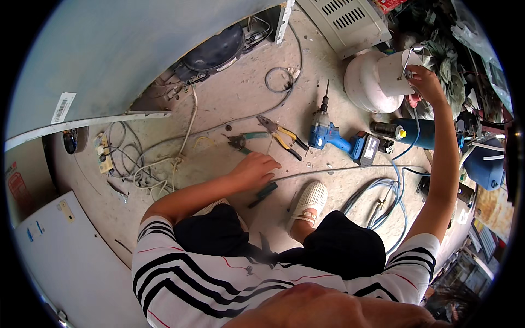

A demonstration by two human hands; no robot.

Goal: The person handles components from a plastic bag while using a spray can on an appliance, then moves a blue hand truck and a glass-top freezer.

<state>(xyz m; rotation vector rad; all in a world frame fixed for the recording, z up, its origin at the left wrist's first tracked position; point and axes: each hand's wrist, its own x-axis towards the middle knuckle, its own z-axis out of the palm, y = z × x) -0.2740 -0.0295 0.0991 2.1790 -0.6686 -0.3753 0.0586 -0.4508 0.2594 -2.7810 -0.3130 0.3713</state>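
At the upper right, my right hand (425, 83) reaches to the top of a white gas cylinder (365, 82). Its fingers are bent around the small valve at the collar (395, 75); part of that valve is hidden. A red fitting (414, 100) with a blue hose shows just below the hand. My left hand (255, 169) hangs low over the floor with loosely stretched fingers and holds nothing. Close by it lie green-handled pliers (240, 141), partly covered, and yellow-and-black pliers (283, 136). A blue cordless drill (327, 133) lies between the hands.
A fridge-like cabinet (126, 60) stands at the upper left, its black compressor (210, 52) exposed. A power strip (104, 153) and tangled cords lie on the left. A coiled blue hose (377, 199), a spray can (388, 130) and a blue cylinder (418, 134) are on the right.
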